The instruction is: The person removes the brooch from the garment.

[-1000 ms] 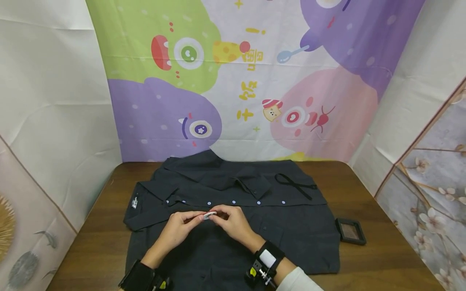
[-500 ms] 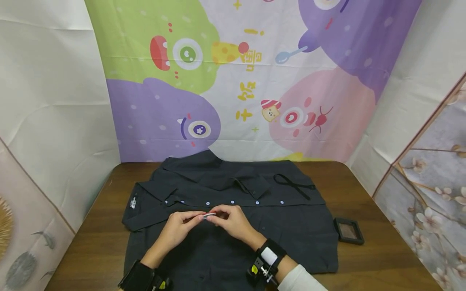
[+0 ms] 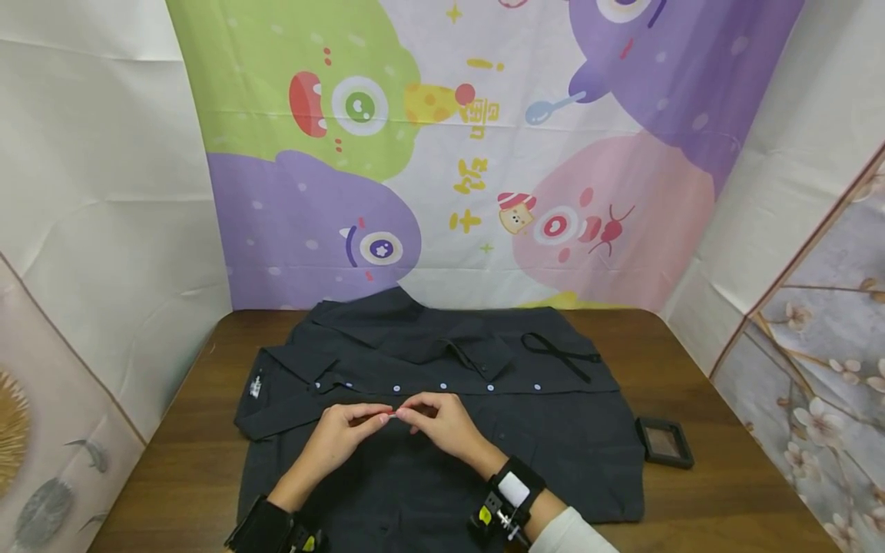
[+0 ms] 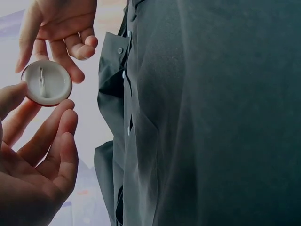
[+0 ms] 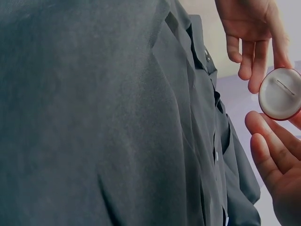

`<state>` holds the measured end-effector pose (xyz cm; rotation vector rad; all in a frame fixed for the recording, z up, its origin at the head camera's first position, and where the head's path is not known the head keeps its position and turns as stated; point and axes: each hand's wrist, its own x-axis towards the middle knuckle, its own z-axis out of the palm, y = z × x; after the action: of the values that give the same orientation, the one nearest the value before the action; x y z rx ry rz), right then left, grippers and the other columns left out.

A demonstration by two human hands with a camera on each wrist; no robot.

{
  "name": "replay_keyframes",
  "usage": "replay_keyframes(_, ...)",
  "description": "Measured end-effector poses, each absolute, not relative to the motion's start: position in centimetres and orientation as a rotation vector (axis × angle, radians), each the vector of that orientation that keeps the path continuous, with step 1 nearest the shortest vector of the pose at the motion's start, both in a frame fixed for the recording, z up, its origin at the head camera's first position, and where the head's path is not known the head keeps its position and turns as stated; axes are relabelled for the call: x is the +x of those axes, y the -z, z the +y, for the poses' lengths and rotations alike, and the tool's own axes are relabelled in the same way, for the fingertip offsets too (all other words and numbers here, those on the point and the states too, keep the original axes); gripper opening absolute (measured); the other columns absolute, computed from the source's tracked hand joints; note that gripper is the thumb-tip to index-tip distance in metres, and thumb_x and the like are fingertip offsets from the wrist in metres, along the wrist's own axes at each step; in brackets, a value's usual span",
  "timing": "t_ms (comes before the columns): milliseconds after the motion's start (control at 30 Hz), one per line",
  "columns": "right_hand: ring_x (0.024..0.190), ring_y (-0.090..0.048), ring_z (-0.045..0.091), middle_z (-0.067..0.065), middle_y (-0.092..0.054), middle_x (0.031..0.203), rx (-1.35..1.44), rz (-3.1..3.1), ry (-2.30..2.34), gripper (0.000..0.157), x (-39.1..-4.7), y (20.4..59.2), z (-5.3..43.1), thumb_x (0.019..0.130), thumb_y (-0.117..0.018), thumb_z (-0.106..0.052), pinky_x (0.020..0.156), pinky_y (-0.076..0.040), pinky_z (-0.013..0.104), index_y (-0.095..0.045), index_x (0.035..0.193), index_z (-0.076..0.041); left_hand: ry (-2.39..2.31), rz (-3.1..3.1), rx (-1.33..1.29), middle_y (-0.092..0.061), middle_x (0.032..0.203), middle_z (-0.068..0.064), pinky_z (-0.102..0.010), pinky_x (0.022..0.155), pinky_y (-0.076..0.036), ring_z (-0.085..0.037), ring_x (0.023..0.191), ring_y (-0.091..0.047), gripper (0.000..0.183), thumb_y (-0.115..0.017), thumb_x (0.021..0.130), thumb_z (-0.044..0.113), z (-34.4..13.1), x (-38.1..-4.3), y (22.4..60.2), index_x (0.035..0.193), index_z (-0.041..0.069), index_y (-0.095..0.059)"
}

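Both hands meet over a dark button-up shirt (image 3: 429, 476) spread on the table. Between their fingertips is a round pin-back badge (image 3: 392, 415), nearly edge-on in the head view. The left wrist view shows the badge's white back (image 4: 55, 84) with a metal pin across it and a thin red rim. My left hand (image 3: 339, 436) pinches one side of the badge; my right hand (image 3: 448, 427) pinches the opposite side. In the right wrist view, the pin on the badge (image 5: 275, 101) lies flat along its back.
White buttons (image 3: 443, 385) run along the shirt's placket, just beyond the hands. A thin black cord (image 3: 561, 353) lies looped on the shirt's far right. Right of the shirt, a small black frame (image 3: 665, 442) rests on the wooden table (image 3: 733, 491). A cartoon cloth (image 3: 463, 276) hangs behind.
The badge has tilted between the fingers, from showing a pale oval to almost edge-on. Both hands stay in nearly the same spot, and the shirt has not moved.
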<state>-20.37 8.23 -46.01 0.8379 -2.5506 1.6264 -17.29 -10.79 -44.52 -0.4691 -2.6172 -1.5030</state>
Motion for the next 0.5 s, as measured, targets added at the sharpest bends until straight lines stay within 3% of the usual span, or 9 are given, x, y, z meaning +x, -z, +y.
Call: replay_keyframes(500,0.067,-0.06,0.021,0.012,-0.07,0.08,0.864,-2.617,-1.682,0.015,-20.54,45.96,8.91,0.081,-0.071,-0.017,0.056,-0.047,0.02,-0.07,0.088,-0.005,1.529,-2.643,-0.491,-0.072,0.094,-0.016,-0.034,0.071,-0.057,-0.02,0.082,-0.067,0.02,-0.068,0.082,0.012,-10.65,-17.46,44.9,0.097,-0.001,-0.07)
